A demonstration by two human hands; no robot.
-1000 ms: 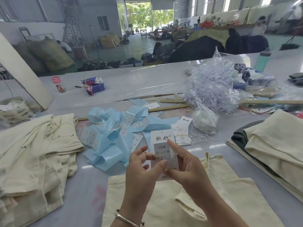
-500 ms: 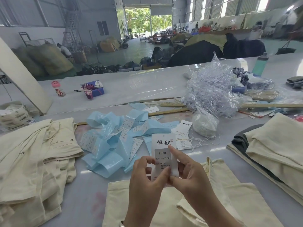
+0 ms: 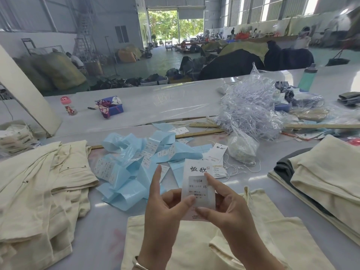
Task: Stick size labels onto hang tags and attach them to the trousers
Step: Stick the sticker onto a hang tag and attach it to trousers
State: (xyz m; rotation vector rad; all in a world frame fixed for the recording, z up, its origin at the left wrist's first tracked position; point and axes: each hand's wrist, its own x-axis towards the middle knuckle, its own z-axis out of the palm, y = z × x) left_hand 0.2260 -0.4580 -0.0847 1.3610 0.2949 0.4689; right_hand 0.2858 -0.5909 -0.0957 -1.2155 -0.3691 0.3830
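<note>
Both hands, left hand [image 3: 165, 207] and right hand [image 3: 226, 209], pinch the white card hang tag [image 3: 196, 172]; thumbs should probably smooth the grey XS size label [image 3: 197, 189] flat, edges squared.

Green bottle [image 3: 307, 78], wooden ruler [image 3: 200, 134]

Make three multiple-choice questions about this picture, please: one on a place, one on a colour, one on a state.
1. Where is the pink-capped bottle?
A. far left of the table
B. on the trousers
C. beside the right hand

2. What colour are the backing strips?
A. yellow
B. light blue
C. red

3. How is the hang tag held?
A. lying flat on the table
B. by the left hand only
C. between both hands

Answers: 1 A, it stands far off at the left. 2 B, the heap is pale blue. 3 C, the left hand and right hand both pinch it.
</note>
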